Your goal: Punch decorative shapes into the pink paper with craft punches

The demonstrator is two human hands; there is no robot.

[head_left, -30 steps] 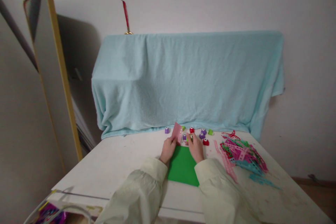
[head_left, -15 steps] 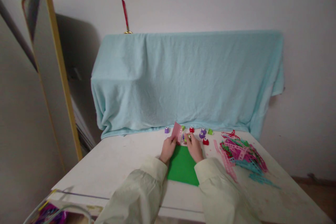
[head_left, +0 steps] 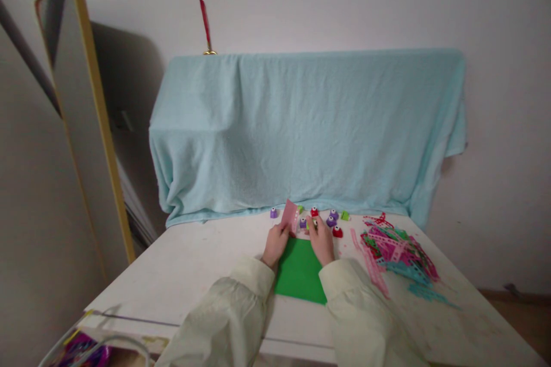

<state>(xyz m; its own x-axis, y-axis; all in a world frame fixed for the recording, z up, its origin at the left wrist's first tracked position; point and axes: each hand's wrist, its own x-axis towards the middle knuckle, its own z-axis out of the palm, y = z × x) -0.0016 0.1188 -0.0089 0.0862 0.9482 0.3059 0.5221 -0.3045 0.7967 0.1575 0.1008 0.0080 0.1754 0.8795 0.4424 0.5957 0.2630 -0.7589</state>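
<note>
My left hand holds a pink strip of paper upright at the far edge of a green sheet lying on the white table. My right hand grips a small green punch just right of the pink paper. Several little craft punches in purple, red and green stand in a row behind both hands. Pale sleeves cover both forearms.
A heap of punched pink, green and blue paper strips lies on the table's right side. A light blue cloth drapes a large object behind the table. A gold-framed mirror leans at the left. A container with colourful bits sits at the bottom left.
My right hand shifted slightly left toward the pink paper and back again with the small punch. My left hand and the pink paper stayed in place.
</note>
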